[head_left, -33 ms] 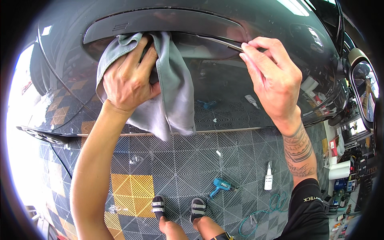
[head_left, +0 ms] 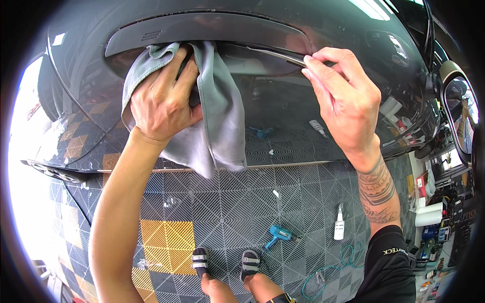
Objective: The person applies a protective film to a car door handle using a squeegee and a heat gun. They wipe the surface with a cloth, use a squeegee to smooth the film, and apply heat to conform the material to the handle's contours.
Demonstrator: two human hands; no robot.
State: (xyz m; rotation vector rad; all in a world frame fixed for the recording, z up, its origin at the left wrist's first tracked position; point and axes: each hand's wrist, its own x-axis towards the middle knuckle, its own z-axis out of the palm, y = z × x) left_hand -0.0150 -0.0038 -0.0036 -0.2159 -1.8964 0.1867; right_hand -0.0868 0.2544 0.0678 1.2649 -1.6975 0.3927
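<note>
My left hand point(head_left: 164, 103) is closed on a grey microfiber cloth point(head_left: 222, 108). Its fingertips push the cloth up under the dark, glossy trim panel point(head_left: 212, 29) of a car, where they are partly hidden. From the hand, the cloth hangs in loose folds over the dark bodywork point(head_left: 283, 101). At the panel's right end, my right hand point(head_left: 348, 96) pinches a thin dark strip point(head_left: 280, 54) with a pale edge between thumb and fingers. The strip slants up leftward to the lower edge of the panel. Whether it is attached there I cannot tell.
On the patterned tile floor point(head_left: 222, 202) lie a blue cordless power tool point(head_left: 279, 236), a white spray bottle point(head_left: 339, 224) and a coiled teal hose point(head_left: 316, 283). My sandalled feet stand below the car. A side mirror point(head_left: 459, 111) and cluttered shelves point(head_left: 444, 227) are at the right.
</note>
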